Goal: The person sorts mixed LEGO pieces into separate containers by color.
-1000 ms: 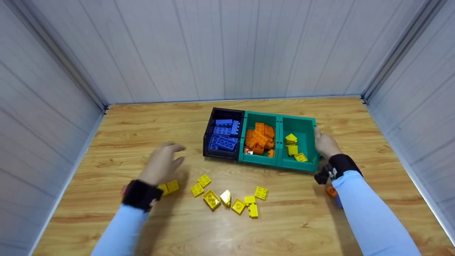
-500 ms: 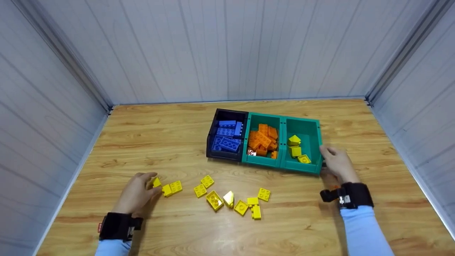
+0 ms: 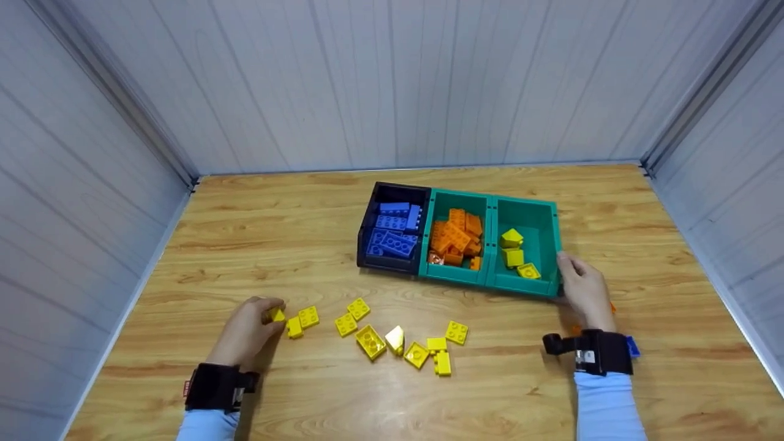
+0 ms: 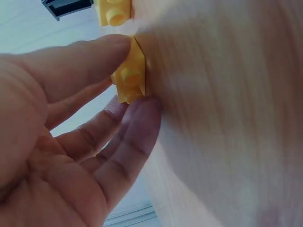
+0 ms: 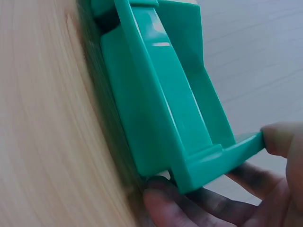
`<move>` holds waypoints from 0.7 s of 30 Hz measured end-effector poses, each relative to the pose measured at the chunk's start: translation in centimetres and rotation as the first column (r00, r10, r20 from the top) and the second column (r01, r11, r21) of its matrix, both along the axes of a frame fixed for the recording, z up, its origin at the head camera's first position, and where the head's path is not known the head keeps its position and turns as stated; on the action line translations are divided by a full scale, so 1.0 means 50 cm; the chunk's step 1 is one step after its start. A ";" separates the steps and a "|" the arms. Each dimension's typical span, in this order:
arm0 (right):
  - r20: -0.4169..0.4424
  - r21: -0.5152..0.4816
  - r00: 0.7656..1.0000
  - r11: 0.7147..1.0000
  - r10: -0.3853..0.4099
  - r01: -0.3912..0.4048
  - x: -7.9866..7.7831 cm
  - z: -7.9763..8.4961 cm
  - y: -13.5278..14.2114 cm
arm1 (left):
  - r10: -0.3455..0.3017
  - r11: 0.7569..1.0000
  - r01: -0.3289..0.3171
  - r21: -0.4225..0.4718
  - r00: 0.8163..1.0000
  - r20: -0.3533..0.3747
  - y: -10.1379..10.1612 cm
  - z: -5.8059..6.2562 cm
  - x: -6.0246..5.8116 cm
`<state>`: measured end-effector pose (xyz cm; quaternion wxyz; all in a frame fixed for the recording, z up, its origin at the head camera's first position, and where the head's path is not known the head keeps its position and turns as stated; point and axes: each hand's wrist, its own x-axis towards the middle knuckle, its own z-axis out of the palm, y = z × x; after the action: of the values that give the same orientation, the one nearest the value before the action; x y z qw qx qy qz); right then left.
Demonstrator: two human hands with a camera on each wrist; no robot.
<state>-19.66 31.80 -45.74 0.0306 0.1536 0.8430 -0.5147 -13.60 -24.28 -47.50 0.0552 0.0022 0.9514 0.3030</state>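
My left hand (image 3: 241,331) pinches a small yellow toy brick (image 3: 277,314) at the left of the table. In the left wrist view, thumb and fingertips lie on opposite sides of this sloped brick (image 4: 131,73), close over the wood. Two yellow bricks (image 3: 309,316) lie just right of it. My right hand (image 3: 586,291) grips the right wall of the end green bin (image 3: 540,236). In the right wrist view the thumb is on the bin's rim (image 5: 222,163), the other fingers beneath its front corner. Several yellow bricks (image 3: 513,258) lie inside that bin.
Left of the end bin adjoin a green bin (image 3: 456,278) with orange bricks and a black bin (image 3: 386,263) with blue ones. Several yellow bricks (image 3: 370,342) are spread across the front middle. A blue brick (image 3: 633,347) shows beside the right wrist. Panel walls (image 3: 416,86) enclose the table.
My left hand has come down and left onto the yellow brick, and its fingers have closed on it. My right hand has slid nearer along the green bin's right wall.
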 end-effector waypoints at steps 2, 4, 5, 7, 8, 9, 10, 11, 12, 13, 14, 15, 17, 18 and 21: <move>-0.012 0.024 1.000 1.000 0.011 -0.010 0.000 0.001 -0.001 | -0.001 1.000 0.001 -0.010 1.000 -0.008 0.005 0.005 -0.003; -0.030 0.053 0.999 0.998 0.020 -0.019 0.000 0.002 -0.002 | -0.008 1.000 0.007 -0.014 1.000 -0.022 0.019 0.015 -0.008; -0.039 0.071 0.999 0.997 0.025 -0.022 0.000 0.002 -0.002 | -0.012 1.000 0.011 -0.012 0.999 -0.032 0.031 0.023 -0.013; -0.057 0.097 0.998 0.995 0.033 -0.027 0.000 0.003 -0.002 | -0.026 1.000 0.025 -0.003 0.998 -0.059 0.066 0.045 -0.025; -0.063 0.106 0.997 0.994 0.038 -0.032 0.000 0.003 -0.002 | -0.038 0.999 0.038 0.005 0.997 -0.071 0.088 0.058 -0.033; -0.065 0.109 0.997 0.993 0.044 -0.037 -0.001 0.003 -0.002 | -0.052 0.998 0.054 0.024 0.995 -0.084 0.116 0.072 -0.042; -0.067 0.112 0.997 0.993 0.049 -0.042 -0.001 0.003 -0.001 | -0.072 0.996 0.076 0.041 0.993 -0.095 0.147 0.085 -0.053; -0.064 0.113 0.996 0.992 0.057 -0.049 -0.001 0.003 0.000 | -0.107 0.992 0.113 0.059 0.988 -0.107 0.182 0.098 -0.064; -0.060 0.111 0.996 0.992 0.065 -0.058 -0.001 0.003 0.001 | -0.155 0.984 0.165 0.072 0.980 -0.126 0.220 0.110 -0.077; -0.054 0.110 0.996 0.992 0.072 -0.065 -0.001 0.004 0.003 | -0.209 0.972 0.221 0.081 0.968 -0.138 0.260 0.121 -0.089; -0.050 0.110 0.996 0.992 0.074 -0.068 -0.001 0.004 0.004 | -0.266 0.957 0.280 0.078 0.952 -0.151 0.303 0.131 -0.102; -0.047 0.112 0.996 0.991 0.074 -0.068 -0.001 0.005 0.006 | -0.325 0.939 0.339 0.062 0.931 -0.165 0.347 0.140 -0.114; -0.042 0.114 0.997 0.991 0.069 -0.064 0.000 0.006 0.007 | -0.447 0.890 0.456 0.000 0.874 -0.192 0.431 0.155 -0.138; -0.040 0.112 0.997 0.992 0.066 -0.061 0.000 0.006 0.007 | -0.492 0.868 0.496 -0.035 0.848 -0.198 0.471 0.161 -0.149; -0.035 0.106 0.997 0.993 0.062 -0.058 -0.002 0.005 0.000 | -0.563 0.827 0.545 -0.143 0.803 -0.196 0.570 0.171 -0.173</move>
<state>-19.75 31.79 -45.50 0.0216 0.1197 0.8736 -0.4713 -22.27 4.22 -38.93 0.0309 0.3126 0.9202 0.2334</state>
